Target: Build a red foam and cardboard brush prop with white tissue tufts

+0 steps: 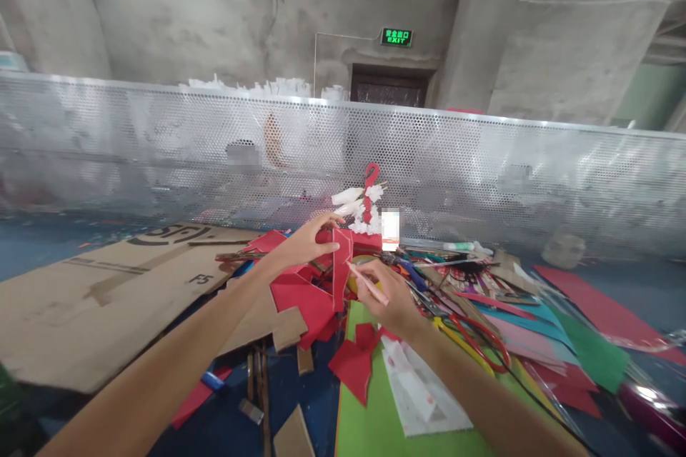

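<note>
A folded red piece [341, 278] with pale edges stands upright between my hands. Its upper left edge is pinched between the fingers and thumb of my left hand [316, 239]. In my right hand [389, 294] is a pale pink pen-like tool [369, 284], its tip at the right side of the red piece. Just behind, a red hook-shaped form [371, 175] rises with white flowers [367, 218] around it. Red sheet scraps [308, 303] lie below my left hand, and another red cutout [354, 364] rests on a green board [364, 428].
Flat cardboard [133, 300] covers the left. Red-handled scissors [482, 339], yellow-handled ones [464, 346], coloured sheets [584, 343] and mixed tools crowd the right. A white plastic bag [423, 393] lies in front. A perforated metal panel [455, 171] runs across the back.
</note>
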Available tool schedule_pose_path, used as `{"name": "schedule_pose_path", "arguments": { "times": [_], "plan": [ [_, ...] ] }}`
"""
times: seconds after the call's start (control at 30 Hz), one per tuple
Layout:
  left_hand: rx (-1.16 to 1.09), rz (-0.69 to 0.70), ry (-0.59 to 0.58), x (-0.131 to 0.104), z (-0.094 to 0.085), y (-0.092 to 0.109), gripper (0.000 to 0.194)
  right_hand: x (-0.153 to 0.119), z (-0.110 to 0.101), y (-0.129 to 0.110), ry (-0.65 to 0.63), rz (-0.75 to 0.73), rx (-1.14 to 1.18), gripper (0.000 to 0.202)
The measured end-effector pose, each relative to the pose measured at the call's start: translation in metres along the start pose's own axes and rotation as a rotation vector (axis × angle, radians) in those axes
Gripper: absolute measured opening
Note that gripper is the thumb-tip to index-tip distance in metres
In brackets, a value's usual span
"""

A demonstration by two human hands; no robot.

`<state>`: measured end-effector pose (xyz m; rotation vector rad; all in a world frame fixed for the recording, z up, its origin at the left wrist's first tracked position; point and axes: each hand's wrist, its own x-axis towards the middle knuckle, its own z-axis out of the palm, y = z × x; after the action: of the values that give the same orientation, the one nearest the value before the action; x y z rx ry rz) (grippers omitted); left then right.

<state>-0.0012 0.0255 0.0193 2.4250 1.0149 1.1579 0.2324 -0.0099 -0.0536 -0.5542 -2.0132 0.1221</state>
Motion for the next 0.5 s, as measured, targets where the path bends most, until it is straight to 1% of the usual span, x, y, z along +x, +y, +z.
{"name": "schedule_pose_path", "arguments": {
  "times": [0.17,0.37,0.5],
  "plan": [
    [-0.003,0.002,0.005,0.0000,-0.0001,-0.0008,0.043,-0.0010,0.0031,-0.0045,-0.081,-0.041,0.008,0.020],
    [-0.008,0.000,0.002,-0.0001,0.0001,-0.0003,0.042,-0.0008,0.0042,-0.0048,-0.018,-0.028,0.016,0.020],
    [-0.008,0.004,0.004,0.0002,-0.0002,-0.0010,0.043,-0.0006,0.0055,-0.0091,-0.062,-0.049,0.003,0.018]
  ]
}}
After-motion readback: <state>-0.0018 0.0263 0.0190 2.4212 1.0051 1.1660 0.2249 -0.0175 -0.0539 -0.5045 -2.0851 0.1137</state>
